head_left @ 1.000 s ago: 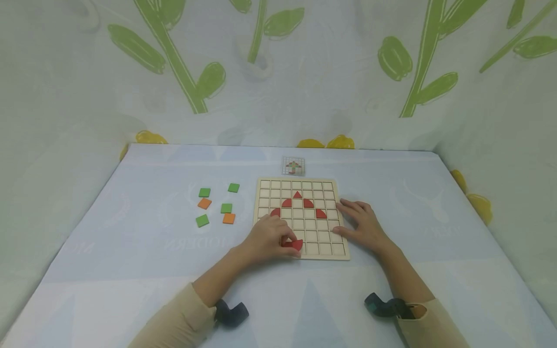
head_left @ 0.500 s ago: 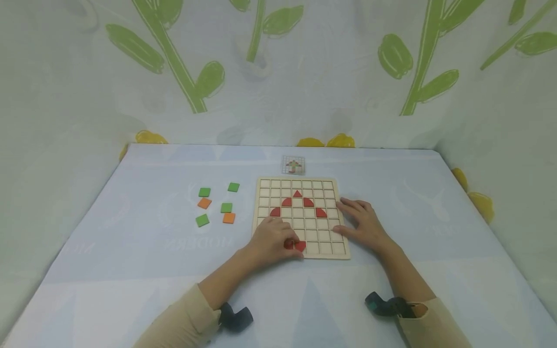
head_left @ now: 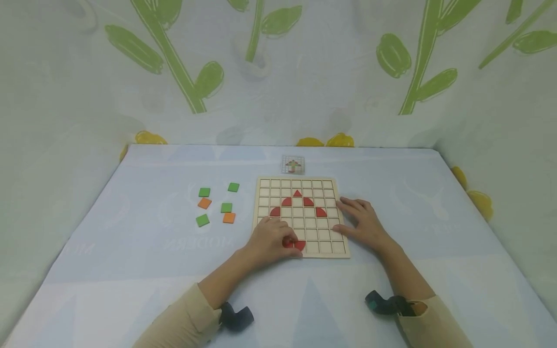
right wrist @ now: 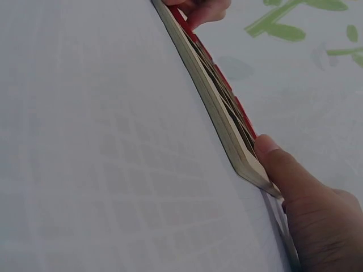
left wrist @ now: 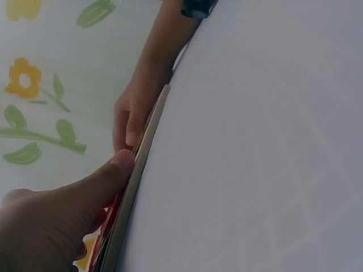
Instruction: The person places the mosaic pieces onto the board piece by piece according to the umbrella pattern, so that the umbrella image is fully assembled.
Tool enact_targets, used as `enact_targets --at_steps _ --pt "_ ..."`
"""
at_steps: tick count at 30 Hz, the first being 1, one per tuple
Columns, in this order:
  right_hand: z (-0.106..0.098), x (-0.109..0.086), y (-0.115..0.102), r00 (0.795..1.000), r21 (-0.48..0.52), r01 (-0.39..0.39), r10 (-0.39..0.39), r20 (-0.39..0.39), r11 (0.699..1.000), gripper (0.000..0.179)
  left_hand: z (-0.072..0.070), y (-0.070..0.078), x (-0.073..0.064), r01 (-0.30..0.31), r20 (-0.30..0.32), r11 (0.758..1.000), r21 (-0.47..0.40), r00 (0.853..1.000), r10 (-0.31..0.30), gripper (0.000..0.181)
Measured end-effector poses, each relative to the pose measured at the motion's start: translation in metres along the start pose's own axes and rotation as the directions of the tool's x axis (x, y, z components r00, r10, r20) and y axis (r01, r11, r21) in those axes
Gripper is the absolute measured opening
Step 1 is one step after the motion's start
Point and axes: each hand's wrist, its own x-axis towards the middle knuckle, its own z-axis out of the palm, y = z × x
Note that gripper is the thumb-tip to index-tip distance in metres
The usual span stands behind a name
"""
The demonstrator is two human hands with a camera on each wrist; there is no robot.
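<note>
A wooden grid board (head_left: pixel 325 234) lies on the table with red pieces set in its cells. A red triangle (head_left: pixel 297 193) tops them, with red quarter-circles such as this red piece (head_left: pixel 321 212) stepping down either side. At the front row, my left hand (head_left: pixel 271 241) has curled fingers and thumb pinching a red quarter-circle (head_left: pixel 300 245), which sits in its cell beside another red piece partly hidden by the fingers. My right hand (head_left: pixel 363 224) rests with relaxed, spread fingers on the board's right edge; its thumb (right wrist: pixel 272 156) touches the rim in the right wrist view.
Left of the board, several green squares, one being this green tile (head_left: pixel 226 208), lie loose with two orange squares, including an orange tile (head_left: pixel 228 218). A small pattern card (head_left: pixel 293 165) lies behind the board. A printed wall (head_left: pixel 322 96) stands beyond the table.
My left hand has shifted slightly right, and the red quarter-circle it pinches has gone from tilted to flat in a front-row cell. The right hand stays on the board's edge.
</note>
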Motion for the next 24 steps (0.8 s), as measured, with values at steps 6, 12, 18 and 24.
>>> enact_targets --at_steps 6,12,18,24 --pt "-0.0001 0.0001 0.0004 1.0 0.002 -0.009 0.009 0.007 1.0 0.069 0.0014 0.0011 -0.0001 0.046 0.018 0.998 -0.038 0.999 -0.045 0.024" --pt "0.0001 0.001 0.001 1.0 -0.009 -0.006 0.006 0.007 1.0 0.07 -0.0002 0.0022 -0.0004 0.055 0.023 0.998 -0.042 0.998 -0.054 0.016" --pt "-0.0001 0.0019 0.0006 1.0 -0.01 -0.021 0.022 0.014 1.0 0.07 -0.0015 0.0015 -0.0002 0.067 0.04 0.997 -0.046 0.997 -0.065 0.015" --pt "0.0004 0.0013 0.0002 0.999 -0.016 -0.039 0.039 0.023 0.999 0.07 -0.0012 -0.0001 0.0005 0.107 0.085 0.991 -0.077 0.991 -0.1 0.017"
